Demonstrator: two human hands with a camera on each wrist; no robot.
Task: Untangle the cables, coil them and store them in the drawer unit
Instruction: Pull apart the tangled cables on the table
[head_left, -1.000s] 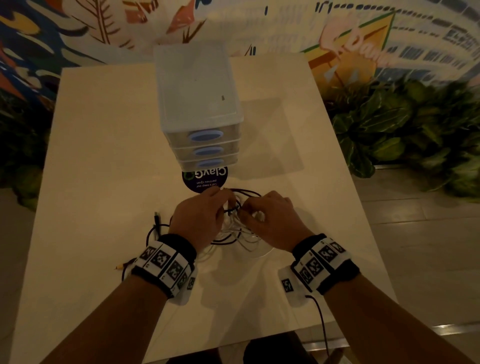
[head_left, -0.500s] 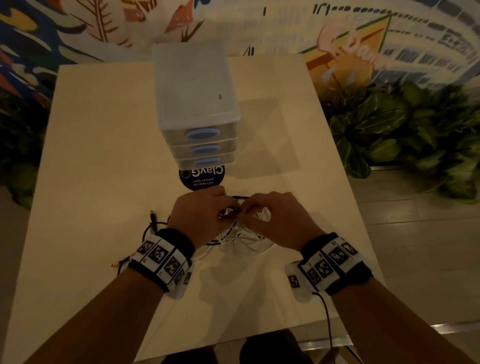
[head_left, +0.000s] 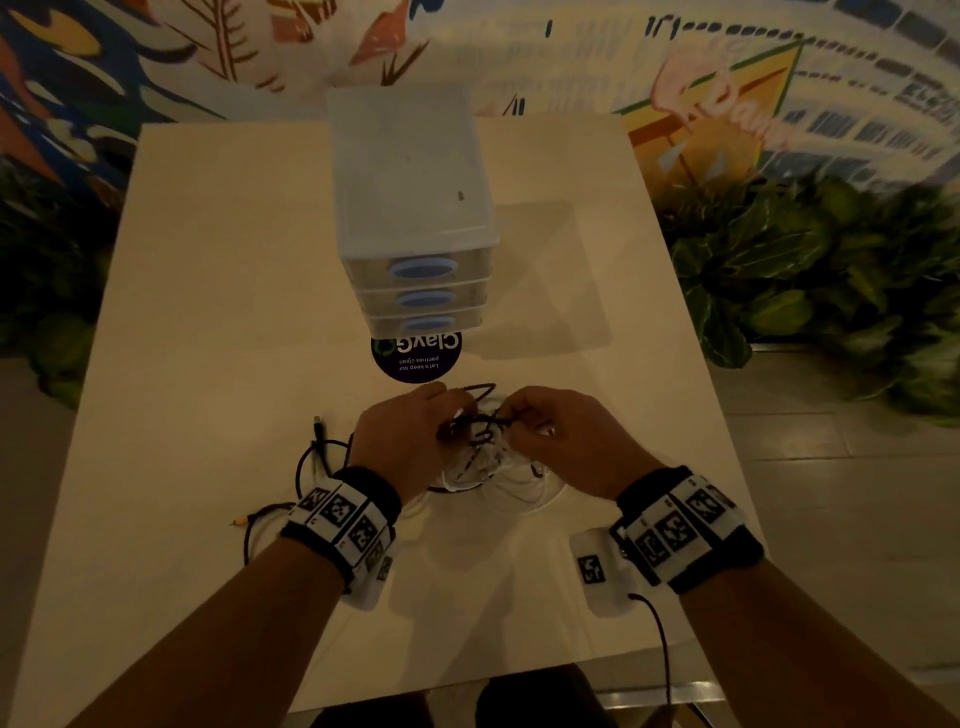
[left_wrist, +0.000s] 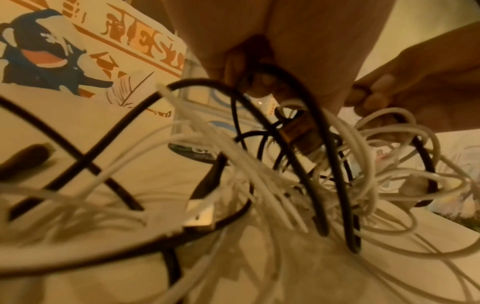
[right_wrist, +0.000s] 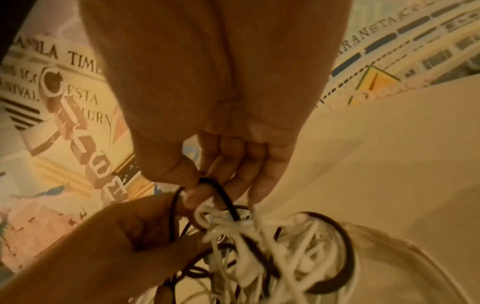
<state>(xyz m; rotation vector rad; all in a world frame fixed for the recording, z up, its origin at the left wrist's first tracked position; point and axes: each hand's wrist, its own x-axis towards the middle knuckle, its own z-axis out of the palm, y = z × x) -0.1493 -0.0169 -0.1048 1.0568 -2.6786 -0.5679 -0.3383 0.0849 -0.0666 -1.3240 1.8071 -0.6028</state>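
A tangle of black and white cables (head_left: 483, 457) lies on the table in front of the drawer unit (head_left: 415, 208), a clear plastic unit with three shut drawers and blue handles. My left hand (head_left: 410, 436) grips black cable loops (left_wrist: 262, 88) with curled fingers. My right hand (head_left: 550, 431) pinches a black cable (right_wrist: 218, 191) between thumb and fingers just above a knot of white cables (right_wrist: 233, 230). Both hands meet over the tangle. A USB plug (left_wrist: 200, 218) lies among the strands.
A dark round sticker (head_left: 415, 356) sits on the pale table (head_left: 218, 312) just in front of the unit. Loose black cable ends (head_left: 317, 447) trail to the left of my left wrist. Plants (head_left: 810, 275) stand to the right of the table.
Both hands stayed over the tangle and lifted black loops a little higher. The white cable bunch by my right fingers has dropped lower.
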